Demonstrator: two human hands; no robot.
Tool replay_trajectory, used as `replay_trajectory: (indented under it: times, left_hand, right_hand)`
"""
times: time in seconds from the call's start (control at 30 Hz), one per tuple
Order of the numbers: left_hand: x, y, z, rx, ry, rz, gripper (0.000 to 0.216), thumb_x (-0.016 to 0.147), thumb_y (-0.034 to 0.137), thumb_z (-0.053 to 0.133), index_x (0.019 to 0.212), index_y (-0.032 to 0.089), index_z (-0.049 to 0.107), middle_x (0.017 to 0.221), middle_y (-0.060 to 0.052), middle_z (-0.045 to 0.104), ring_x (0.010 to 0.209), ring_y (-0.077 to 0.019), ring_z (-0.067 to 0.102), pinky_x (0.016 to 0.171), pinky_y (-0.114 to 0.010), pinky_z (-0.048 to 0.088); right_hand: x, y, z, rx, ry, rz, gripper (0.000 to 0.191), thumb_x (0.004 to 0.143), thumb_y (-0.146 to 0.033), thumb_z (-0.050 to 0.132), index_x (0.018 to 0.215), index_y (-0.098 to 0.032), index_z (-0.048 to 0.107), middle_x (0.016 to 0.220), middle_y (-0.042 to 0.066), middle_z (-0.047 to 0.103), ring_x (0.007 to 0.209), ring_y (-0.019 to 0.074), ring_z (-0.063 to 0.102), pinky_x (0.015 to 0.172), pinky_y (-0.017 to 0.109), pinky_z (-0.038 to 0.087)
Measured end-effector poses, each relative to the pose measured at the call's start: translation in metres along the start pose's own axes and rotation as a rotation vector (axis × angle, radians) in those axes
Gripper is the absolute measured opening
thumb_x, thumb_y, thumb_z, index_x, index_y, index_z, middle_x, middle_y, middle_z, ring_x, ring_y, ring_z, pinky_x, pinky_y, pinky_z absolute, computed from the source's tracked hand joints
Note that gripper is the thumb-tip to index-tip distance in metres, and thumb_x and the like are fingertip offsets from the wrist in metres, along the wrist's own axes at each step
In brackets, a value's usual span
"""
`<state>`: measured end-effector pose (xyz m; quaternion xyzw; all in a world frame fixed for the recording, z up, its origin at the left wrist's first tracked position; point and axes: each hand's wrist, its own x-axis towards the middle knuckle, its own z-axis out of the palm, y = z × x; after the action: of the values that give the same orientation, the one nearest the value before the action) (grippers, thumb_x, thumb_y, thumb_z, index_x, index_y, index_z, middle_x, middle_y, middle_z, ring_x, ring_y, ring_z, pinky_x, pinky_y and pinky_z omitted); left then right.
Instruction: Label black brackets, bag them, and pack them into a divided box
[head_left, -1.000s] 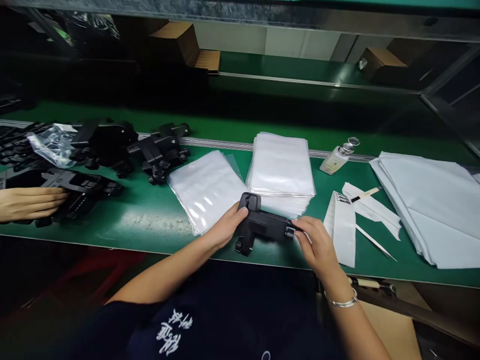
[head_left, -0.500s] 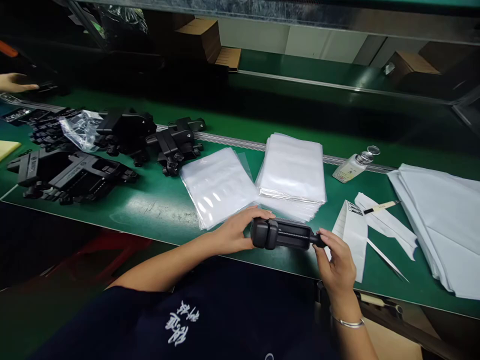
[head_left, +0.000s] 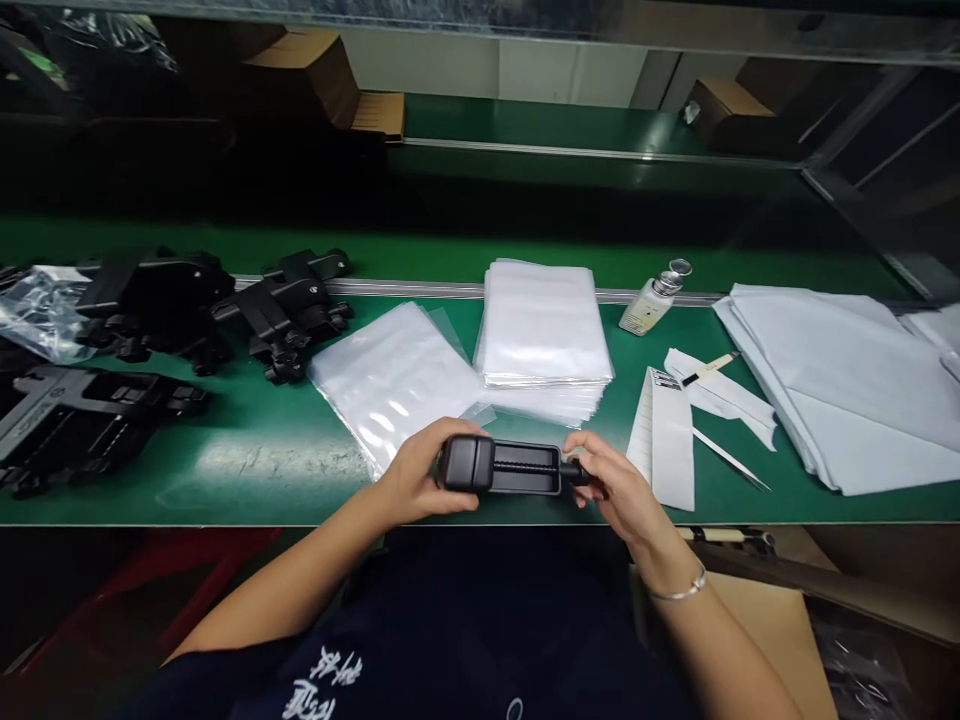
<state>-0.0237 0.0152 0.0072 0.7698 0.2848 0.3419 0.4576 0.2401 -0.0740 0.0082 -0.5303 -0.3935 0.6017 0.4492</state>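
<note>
Between my hands, above the bench's front edge, is a black plastic clamp-like holder (head_left: 525, 468). A long threaded rod runs along its open slot, and a small knob sticks out at its right end. My left hand (head_left: 420, 475) grips the blocky left end, thumb below and fingers above. The fingers of my right hand (head_left: 615, 485) are closed around the knob. Just beyond the holder lie a loose clear plastic bag pile (head_left: 397, 375) and a thicker stack of clear bags (head_left: 544, 325).
Black device parts (head_left: 285, 310) are heaped on the left, beside a crumpled clear bag (head_left: 45, 310). To the right are a pump bottle (head_left: 651, 300), a label strip (head_left: 671, 440), tweezers (head_left: 731, 460) and folded white sheets (head_left: 840, 380). Cardboard boxes (head_left: 300, 75) stand at the back.
The view has swung to the right and levelled, so the bench items sit further left. The other person's hand at far left is out of view. My right fingers have shifted around the knob.
</note>
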Motion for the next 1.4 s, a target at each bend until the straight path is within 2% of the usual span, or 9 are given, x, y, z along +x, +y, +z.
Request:
replay_trajectory:
  times: [0.07, 0.13, 0.27, 0.37, 0.53, 0.63, 0.93, 1.13, 1.4]
  left_hand:
    - [-0.002, 0.001, -0.003, 0.046, -0.021, 0.036, 0.059, 0.065, 0.051, 0.082, 0.112, 0.024, 0.059, 0.102, -0.008, 0.067, 0.095, -0.0267, 0.065, 0.085, -0.037, 0.051]
    - [-0.004, 0.002, -0.003, 0.055, 0.087, -0.049, 0.059, 0.067, 0.054, 0.080, 0.113, 0.023, 0.058, 0.103, -0.008, 0.067, 0.095, -0.0268, 0.064, 0.083, -0.037, 0.050]
    - [-0.003, 0.001, 0.001, -0.098, 0.257, -0.231, 0.065, 0.070, 0.064, 0.073, 0.116, 0.020, 0.058, 0.101, -0.007, 0.065, 0.091, -0.0254, 0.063, 0.078, -0.034, 0.050]
    - [-0.002, 0.000, 0.002, -0.180, 0.247, -0.290, 0.065, 0.072, 0.064, 0.072, 0.117, 0.019, 0.058, 0.098, -0.006, 0.065, 0.088, -0.0236, 0.062, 0.075, -0.031, 0.049]
    - [-0.001, -0.005, 0.005, -0.261, 0.295, -0.340, 0.065, 0.070, 0.065, 0.073, 0.114, 0.018, 0.061, 0.100, -0.006, 0.065, 0.093, -0.0238, 0.061, 0.078, -0.031, 0.048]
    - [0.001, -0.006, 0.009, -0.398, 0.328, -0.389, 0.064, 0.072, 0.065, 0.072, 0.113, 0.017, 0.061, 0.100, -0.006, 0.066, 0.097, -0.0246, 0.062, 0.081, -0.031, 0.049]
    - [0.005, -0.001, 0.006, -0.589, 0.394, -0.441, 0.061, 0.071, 0.060, 0.076, 0.112, 0.017, 0.062, 0.102, -0.007, 0.068, 0.099, -0.0255, 0.064, 0.084, -0.034, 0.053]
    - [0.003, -0.002, 0.006, -0.570, 0.389, -0.427, 0.061, 0.074, 0.061, 0.073, 0.115, 0.018, 0.060, 0.108, -0.008, 0.067, 0.102, -0.0261, 0.063, 0.086, -0.034, 0.052]
    - [-0.009, -0.004, -0.010, -0.303, 0.398, -0.341, 0.060, 0.076, 0.060, 0.072, 0.119, 0.021, 0.059, 0.105, -0.004, 0.064, 0.099, -0.0218, 0.059, 0.084, -0.029, 0.046]
  right_hand:
    - [0.006, 0.003, 0.003, 0.154, -0.059, 0.130, 0.024, 0.088, -0.045, 0.052, 0.090, -0.021, 0.054, 0.050, -0.010, 0.032, 0.042, 0.0092, 0.029, 0.048, 0.025, 0.040]
    - [0.008, 0.005, 0.005, 0.124, -0.009, 0.041, 0.034, 0.089, -0.054, 0.049, 0.094, -0.021, 0.055, 0.053, -0.008, 0.039, 0.045, 0.0108, 0.035, 0.052, 0.028, 0.043]
    - [0.002, 0.005, 0.008, -0.335, 0.149, -0.299, 0.037, 0.090, -0.054, 0.053, 0.108, -0.022, 0.059, 0.081, 0.003, 0.061, 0.073, 0.0183, 0.057, 0.068, 0.033, 0.047]
    - [0.000, 0.001, 0.011, -0.490, 0.179, -0.313, 0.030, 0.094, -0.047, 0.052, 0.108, -0.023, 0.060, 0.078, 0.001, 0.058, 0.071, 0.0175, 0.056, 0.067, 0.032, 0.046]
    - [0.009, 0.001, 0.014, -0.274, 0.149, -0.199, 0.035, 0.094, -0.053, 0.051, 0.105, -0.021, 0.059, 0.079, 0.001, 0.059, 0.072, 0.0167, 0.059, 0.067, 0.030, 0.049]
    - [0.014, 0.004, 0.013, -0.173, 0.141, -0.227, 0.046, 0.092, -0.062, 0.046, 0.111, -0.021, 0.058, 0.077, 0.000, 0.058, 0.066, 0.0155, 0.057, 0.066, 0.031, 0.051]
    - [0.014, 0.017, 0.028, -0.259, 0.106, -0.225, 0.039, 0.090, -0.056, 0.055, 0.103, -0.020, 0.061, 0.083, 0.003, 0.062, 0.076, 0.0176, 0.058, 0.068, 0.030, 0.049]
    - [0.022, 0.019, 0.040, -0.133, 0.153, -0.169, 0.035, 0.086, -0.054, 0.062, 0.092, -0.020, 0.062, 0.080, 0.002, 0.060, 0.072, 0.0162, 0.059, 0.065, 0.030, 0.052]
    - [0.038, 0.020, 0.042, -0.078, 0.068, -0.240, 0.037, 0.087, -0.052, 0.061, 0.107, -0.021, 0.061, 0.093, 0.005, 0.065, 0.085, 0.0184, 0.063, 0.078, 0.034, 0.054]
